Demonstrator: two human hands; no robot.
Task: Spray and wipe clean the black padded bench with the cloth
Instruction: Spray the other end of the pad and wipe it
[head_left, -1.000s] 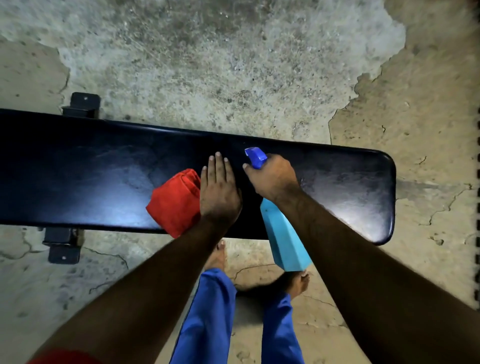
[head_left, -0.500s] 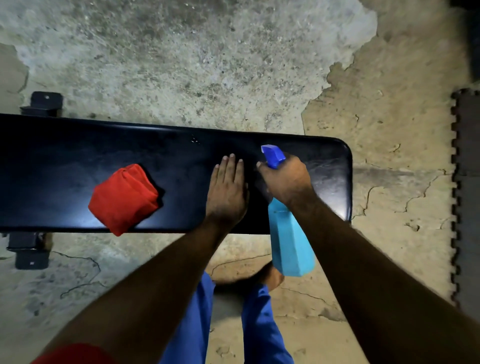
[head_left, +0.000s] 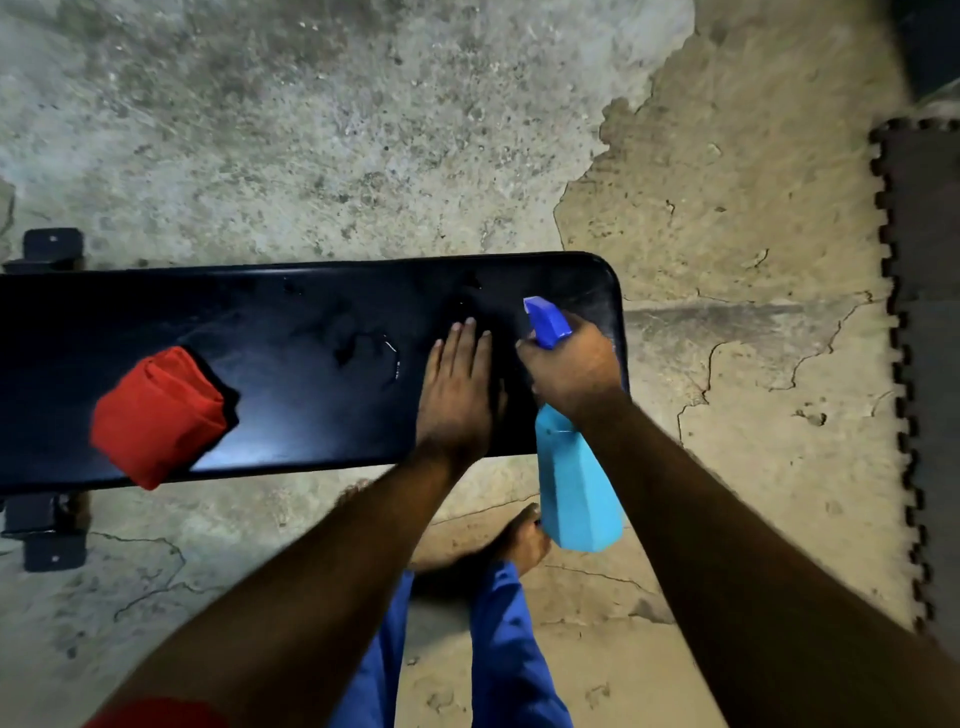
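Cracked floor (head_left: 727, 208), bench (head_left: 311, 312), idle cloth (head_left: 156, 415)

Dim, warm light falls from above, brightest on the concrete floor (head_left: 363, 130) in the upper half of the frame. The glossy surface (head_left: 311, 322) shows a pale sheen along its lower left edge. Forearms at the bottom sit in deep shadow. Wide-angle bending curves the edges; the upper right corner is smeared and dark.

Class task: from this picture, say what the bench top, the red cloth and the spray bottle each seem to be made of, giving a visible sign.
Bench top: probably vinyl or leatherette, since it is glossy black with sheen.
Red cloth: soft woven fabric, matte and folded.
Spray bottle: likely plastic, opaque light blue with moulded facets.
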